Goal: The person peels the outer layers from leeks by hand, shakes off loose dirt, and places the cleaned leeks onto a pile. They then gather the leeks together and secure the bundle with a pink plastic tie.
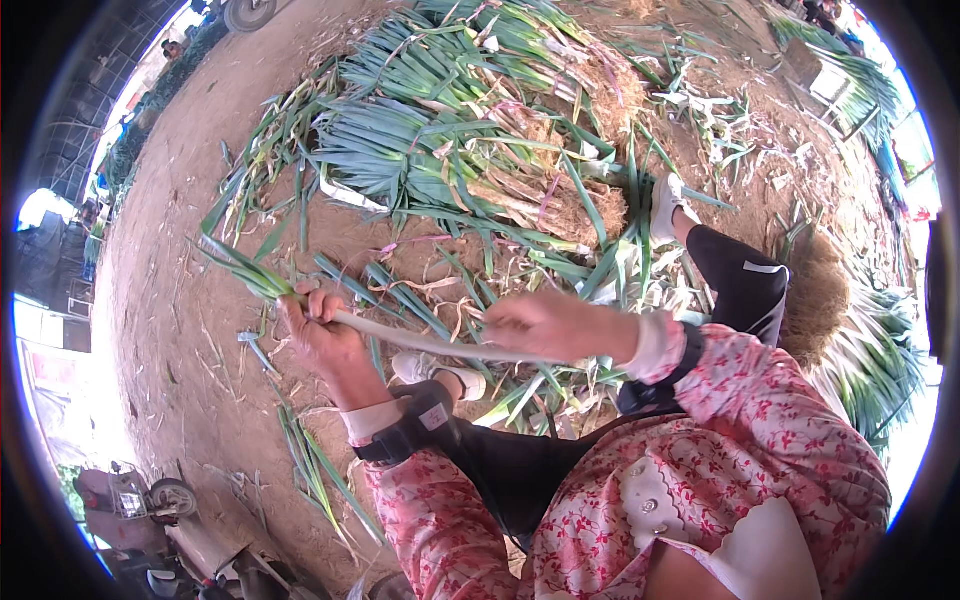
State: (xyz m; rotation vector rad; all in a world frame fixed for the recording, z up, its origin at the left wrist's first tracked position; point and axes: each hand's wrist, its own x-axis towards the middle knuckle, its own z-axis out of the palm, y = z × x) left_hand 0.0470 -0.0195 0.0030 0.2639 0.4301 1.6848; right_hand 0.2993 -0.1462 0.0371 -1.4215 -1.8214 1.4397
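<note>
My left hand (325,335) is closed around a leek (430,345) where its green leaves meet the pale stalk. The leaves stick out to the far left past my fingers, and the white stalk runs right, roughly level, above my legs. My right hand (550,326) is over the right part of this stalk, its fingers smeared by motion. Whether they touch or grip the stalk I cannot make out. The root end is near or under my right hand and is not clear.
Tied bundles of leeks (380,150) lie on the dirt ground ahead, their roots (590,210) to the right. Loose leaves and peelings (440,270) litter the ground around my shoes (665,208). More leeks (870,360) lie at the right. A parked vehicle (130,510) stands at the lower left.
</note>
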